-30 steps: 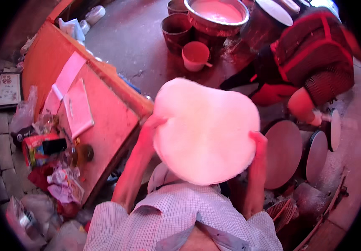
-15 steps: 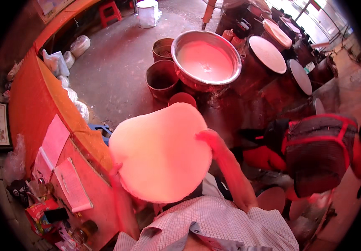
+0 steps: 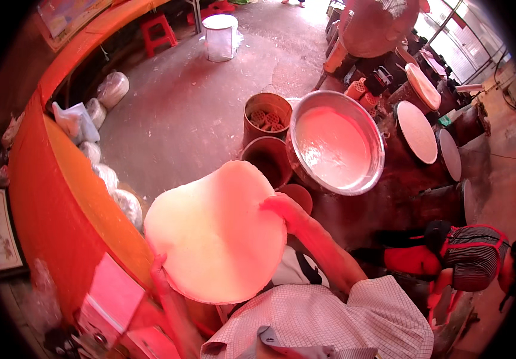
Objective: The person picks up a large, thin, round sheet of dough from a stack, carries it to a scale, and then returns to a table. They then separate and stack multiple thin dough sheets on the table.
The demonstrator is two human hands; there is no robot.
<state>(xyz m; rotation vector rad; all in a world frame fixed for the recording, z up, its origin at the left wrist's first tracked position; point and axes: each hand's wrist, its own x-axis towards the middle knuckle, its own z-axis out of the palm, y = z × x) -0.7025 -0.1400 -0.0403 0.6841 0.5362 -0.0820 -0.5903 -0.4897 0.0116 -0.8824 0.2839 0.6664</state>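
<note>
1. The left hand (image 3: 161, 274) pinches the lower-left edge of the sheet (image 3: 216, 233), thumb on top.
2. The right hand (image 3: 281, 209) grips its upper-right edge, fingers underneath hidden.
3. The sheet, pale and rounded, is in the air between both hands, in front of the shirt (image 3: 324, 317).
4. Beyond the right hand stands a basin (image 3: 381, 157) of pale liquid (image 3: 336, 143).
5. A co-worker (image 3: 473, 263) bends at right, well apart.
</note>
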